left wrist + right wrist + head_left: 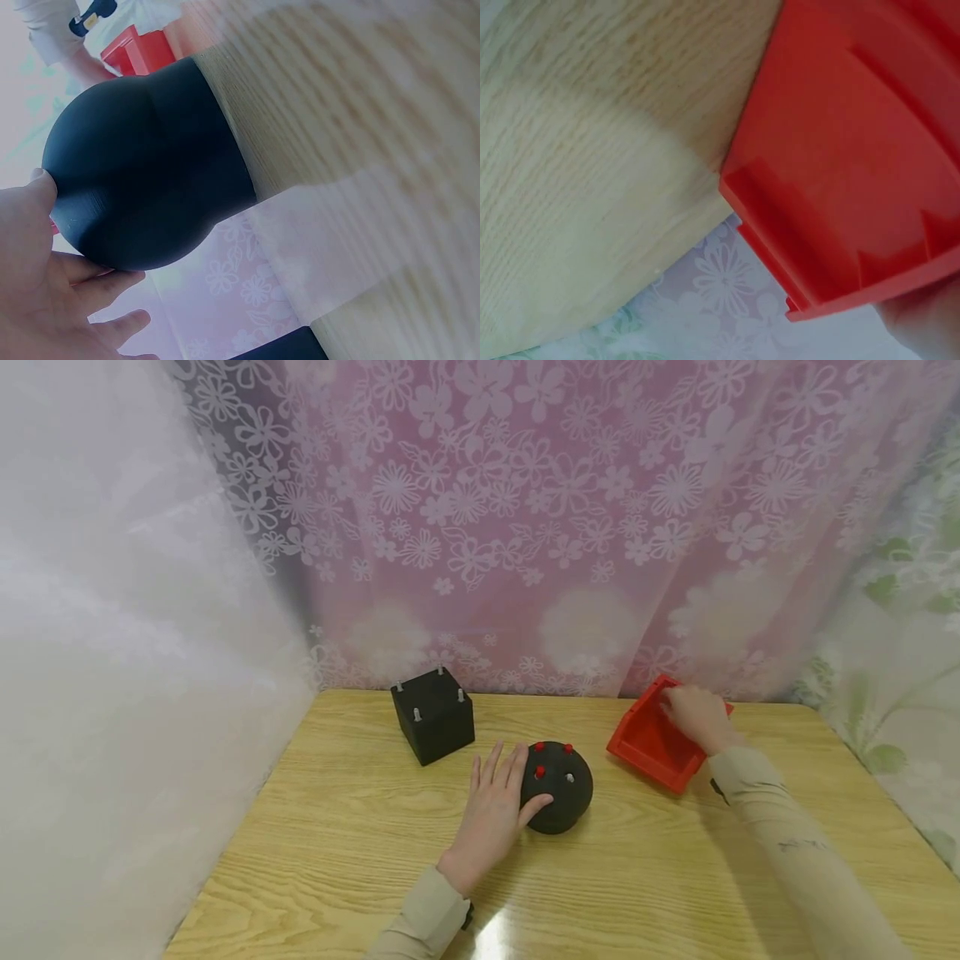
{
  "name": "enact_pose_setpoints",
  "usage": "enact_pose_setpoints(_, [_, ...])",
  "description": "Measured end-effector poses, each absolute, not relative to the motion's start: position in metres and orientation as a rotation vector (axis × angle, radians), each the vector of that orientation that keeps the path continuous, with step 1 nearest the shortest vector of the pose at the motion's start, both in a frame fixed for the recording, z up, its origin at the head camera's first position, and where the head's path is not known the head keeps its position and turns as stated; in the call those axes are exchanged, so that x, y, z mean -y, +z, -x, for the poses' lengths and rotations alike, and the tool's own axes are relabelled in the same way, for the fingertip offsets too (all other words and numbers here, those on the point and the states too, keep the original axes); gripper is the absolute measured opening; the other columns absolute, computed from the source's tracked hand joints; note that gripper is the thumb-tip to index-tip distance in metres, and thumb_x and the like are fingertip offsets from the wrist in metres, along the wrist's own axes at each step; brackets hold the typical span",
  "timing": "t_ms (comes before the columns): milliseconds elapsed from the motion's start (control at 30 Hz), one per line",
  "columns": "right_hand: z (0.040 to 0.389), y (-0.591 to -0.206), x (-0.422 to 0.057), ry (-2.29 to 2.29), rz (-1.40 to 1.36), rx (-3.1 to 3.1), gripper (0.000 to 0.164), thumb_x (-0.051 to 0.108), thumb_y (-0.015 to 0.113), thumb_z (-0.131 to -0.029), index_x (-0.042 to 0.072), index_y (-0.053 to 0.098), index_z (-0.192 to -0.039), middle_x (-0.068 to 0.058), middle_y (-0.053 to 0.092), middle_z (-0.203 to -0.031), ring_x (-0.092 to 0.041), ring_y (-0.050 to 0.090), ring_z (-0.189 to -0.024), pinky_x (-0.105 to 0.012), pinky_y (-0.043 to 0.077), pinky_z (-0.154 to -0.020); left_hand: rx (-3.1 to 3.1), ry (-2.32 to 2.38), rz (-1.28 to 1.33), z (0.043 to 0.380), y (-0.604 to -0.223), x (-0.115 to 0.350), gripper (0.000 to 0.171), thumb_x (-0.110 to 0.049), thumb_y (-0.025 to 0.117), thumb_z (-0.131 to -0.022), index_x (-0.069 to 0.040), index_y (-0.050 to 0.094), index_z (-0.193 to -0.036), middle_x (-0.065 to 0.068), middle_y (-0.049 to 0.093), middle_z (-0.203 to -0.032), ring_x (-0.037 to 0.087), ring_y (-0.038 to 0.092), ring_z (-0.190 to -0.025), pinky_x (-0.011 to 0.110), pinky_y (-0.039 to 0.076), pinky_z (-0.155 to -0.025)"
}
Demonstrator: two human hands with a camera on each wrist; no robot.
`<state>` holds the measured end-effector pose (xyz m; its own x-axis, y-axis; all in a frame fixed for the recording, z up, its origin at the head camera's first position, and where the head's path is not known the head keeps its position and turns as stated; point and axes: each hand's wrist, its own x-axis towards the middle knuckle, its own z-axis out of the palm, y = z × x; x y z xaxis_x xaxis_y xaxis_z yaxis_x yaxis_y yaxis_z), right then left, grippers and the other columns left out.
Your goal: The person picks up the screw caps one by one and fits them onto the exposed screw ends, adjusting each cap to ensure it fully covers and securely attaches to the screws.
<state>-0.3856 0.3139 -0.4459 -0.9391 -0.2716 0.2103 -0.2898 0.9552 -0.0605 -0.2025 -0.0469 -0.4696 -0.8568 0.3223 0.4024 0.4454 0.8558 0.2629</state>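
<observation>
So, the surface [337, 843] has a red bin [648, 747] right of frame, right hand [699, 717] in it, can't tell its grip; black dome [558, 806] at centre, left hand [491, 810] spread wide against it. Fetching step, I'd guess: next probably needs a neat pinch for the bare peg [570, 777].

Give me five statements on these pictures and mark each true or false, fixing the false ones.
1. The left hand touches the black dome. True.
2. The black block has four silver posts on top. True.
3. In the head view, the block stands right of the dome. False: it stands left.
4. The right hand is at the red bin. True.
5. The dome shows only red studs. False: one silver stud shows too.
</observation>
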Motion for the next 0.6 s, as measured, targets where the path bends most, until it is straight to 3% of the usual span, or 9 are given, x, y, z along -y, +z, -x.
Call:
enact_pose_setpoints(267, [0.3845, -0.4519, -0.3133, 0.105, -0.419, 2.986, 0.018, 0.006, 0.056, -0.097, 0.001, 0.061, -0.080, -0.027, 0.065, -0.079, -0.048, 0.064, -0.072, -0.065, 0.053, -0.060, 2.682, -0.487, 0.576, 0.2022, -0.4684, 0.0462, 0.078, -0.057, 0.049, -0.101, -0.007, 0.032, -0.159, 0.008, 0.040, -0.160, 0.033, 0.023, -0.153, 0.059, 0.022, -0.121])
enact_pose_setpoints(600, [0.3880, -0.4549, -0.3130, 0.146, -0.449, 3.023, 0.007, 0.003, 0.060, -0.095, 0.001, 0.066, -0.093, -0.023, 0.065, -0.082, -0.040, 0.064, -0.072, -0.065, 0.054, -0.064, 2.697, -0.503, 0.568, 0.2022, -0.4675, 0.0470, 0.078, -0.056, 0.048, -0.102, -0.008, 0.030, -0.160, 0.009, 0.040, -0.160, 0.032, 0.021, -0.154, 0.059, 0.020, -0.122])
